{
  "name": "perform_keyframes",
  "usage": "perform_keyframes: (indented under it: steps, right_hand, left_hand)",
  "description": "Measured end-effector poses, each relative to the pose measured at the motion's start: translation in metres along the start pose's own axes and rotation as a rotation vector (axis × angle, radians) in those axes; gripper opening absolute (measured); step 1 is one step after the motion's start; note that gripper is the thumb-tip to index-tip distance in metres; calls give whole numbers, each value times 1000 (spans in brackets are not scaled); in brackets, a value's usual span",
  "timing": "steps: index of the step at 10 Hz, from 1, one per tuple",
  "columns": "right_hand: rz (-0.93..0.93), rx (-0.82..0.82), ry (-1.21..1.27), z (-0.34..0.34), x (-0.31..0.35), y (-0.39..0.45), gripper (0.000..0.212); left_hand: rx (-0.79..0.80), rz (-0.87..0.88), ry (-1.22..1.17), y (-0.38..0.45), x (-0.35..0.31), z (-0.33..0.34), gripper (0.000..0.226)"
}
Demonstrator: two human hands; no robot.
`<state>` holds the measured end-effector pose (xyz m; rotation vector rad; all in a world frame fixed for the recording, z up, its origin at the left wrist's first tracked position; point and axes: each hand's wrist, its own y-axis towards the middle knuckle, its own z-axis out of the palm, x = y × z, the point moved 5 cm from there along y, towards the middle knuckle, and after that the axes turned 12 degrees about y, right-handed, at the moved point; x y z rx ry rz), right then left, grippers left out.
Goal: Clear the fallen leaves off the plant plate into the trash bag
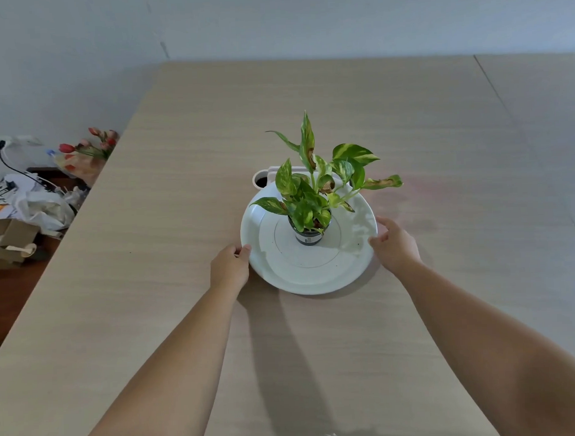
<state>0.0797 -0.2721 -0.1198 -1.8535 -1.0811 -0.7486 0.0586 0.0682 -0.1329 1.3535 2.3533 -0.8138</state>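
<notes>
A round white plate (309, 279) rests on the light wooden table (149, 222). In its middle stands a small dark pot (308, 237) holding a green and yellow leafy plant (314, 184) with some brown, withered leaf tips. The plate's surface shows only tiny dark specks; no loose leaves are visible on it. My left hand (230, 267) grips the plate's left rim with fingers curled over the edge. My right hand (394, 245) holds the right rim, thumb on top.
A white cup-like holder (260, 180) sits just behind the plate. Beyond the table's left edge are red tulips (88, 148), white plastic bags (41, 207), a cardboard box (10, 240) and a black cable (9, 164). A seam (517, 128) crosses the table at right.
</notes>
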Motion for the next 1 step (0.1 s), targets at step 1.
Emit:
perform_keyframes:
  steps: [1]
  right_hand:
    - [-86, -159, 108, -16, 11, -19, 50]
  left_hand:
    - [1, -50, -132, -12, 8, -2, 31]
